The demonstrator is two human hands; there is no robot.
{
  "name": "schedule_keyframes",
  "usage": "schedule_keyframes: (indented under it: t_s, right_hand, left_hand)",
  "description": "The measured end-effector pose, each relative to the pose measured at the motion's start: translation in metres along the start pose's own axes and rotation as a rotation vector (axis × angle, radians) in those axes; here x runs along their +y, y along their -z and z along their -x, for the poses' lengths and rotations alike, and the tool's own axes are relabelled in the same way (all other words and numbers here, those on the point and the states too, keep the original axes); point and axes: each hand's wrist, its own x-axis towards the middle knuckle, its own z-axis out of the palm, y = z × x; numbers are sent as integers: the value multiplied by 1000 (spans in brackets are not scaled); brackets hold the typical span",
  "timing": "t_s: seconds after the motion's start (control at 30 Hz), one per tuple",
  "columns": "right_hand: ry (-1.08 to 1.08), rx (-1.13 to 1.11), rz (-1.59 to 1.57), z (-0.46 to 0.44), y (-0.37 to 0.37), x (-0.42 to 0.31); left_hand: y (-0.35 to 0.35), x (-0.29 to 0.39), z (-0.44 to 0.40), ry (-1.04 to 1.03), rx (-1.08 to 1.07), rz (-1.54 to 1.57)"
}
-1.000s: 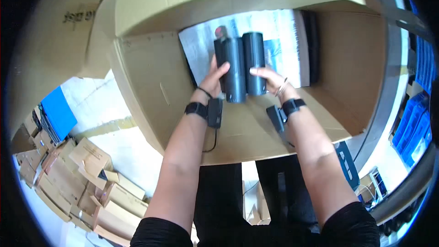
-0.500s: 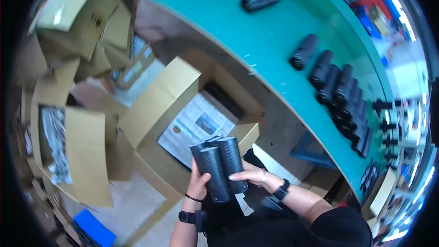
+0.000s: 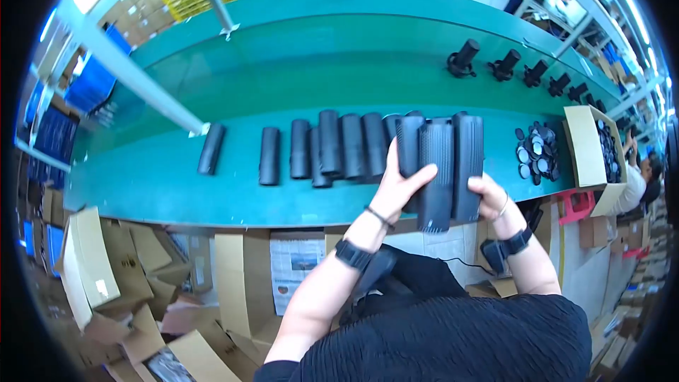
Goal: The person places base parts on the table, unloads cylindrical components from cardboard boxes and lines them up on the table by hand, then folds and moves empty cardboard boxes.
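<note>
Between my two hands is a bundle of black cylinders [image 3: 435, 177], held upright over the front part of the green table [image 3: 163, 201]. My left hand [image 3: 402, 187] wraps the left side of the bundle, thumb across the front. On the right side, my right hand [image 3: 489, 197] presses its thumb and fingers against the rightmost cylinder [image 3: 467, 166]. Several more black cylinders [image 3: 329, 143] lie side by side on the table, left of the bundle. One single cylinder [image 3: 211, 150] lies apart near a metal post.
Small round black discs [image 3: 539, 152] are heaped at the right, beside a cardboard box [image 3: 585, 148]. Black stands [image 3: 463, 59] line the table's back right. Open cartons [image 3: 88, 262] and a box with newspaper [image 3: 244, 283] are below the table. Another person [image 3: 636, 180] is at far right.
The cylinder bundle has come out of the cardboard box and is now over the green table, held in both my hands. My view has turned from the box to the table.
</note>
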Motion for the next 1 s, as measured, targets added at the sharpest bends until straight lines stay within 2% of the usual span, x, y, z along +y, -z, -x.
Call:
schedule_keyframes:
  t_s: [0.07, 0.17, 0.27, 0.33, 0.43, 0.47, 0.57, 0.73, 0.8, 0.83, 0.9, 1.0]
  right_hand:
    - [-38, 137, -88, -21, 55, -11]
    - [-75, 117, -249, -57, 104, -17]
    - [-125, 112, -259, -87, 142, -9]
    - [-157, 105, -277, -96, 156, -5]
    - [-167, 136, -80, -100, 157, -10]
    - [-176, 135, -90, -100, 159, -9]
    - [-245, 248, -7, -104, 164, -9]
    - [-142, 398, 73, -95, 165, -27]
    - [97, 686, 432, -86, 192, -34]
    - [88, 682, 432, -83, 207, -35]
    - [-100, 869, 911, -81, 242, -31]
    - [-73, 807, 933, -81, 273, -11]
  left_hand:
    - [-9, -16, -47, 80, -39, -28]
    - [-9, -43, -101, 176, 19, -151]
    - [-7, -57, -121, 189, 118, -319]
    - [-2, -63, -129, 204, 173, -412]
    - [7, -74, -131, 81, 262, -1077]
    - [5, -70, -129, 94, 265, -1081]
    - [-2, -55, -127, 169, 271, -1373]
    - [1, -53, -123, 147, 279, -1419]
    - [-5, -46, -123, 174, 273, -1448]
    - [-6, -44, -121, 187, 267, -1463]
    - [-6, -43, -120, 181, 267, -1477]
    - [-6, -40, -119, 168, 277, -1504]
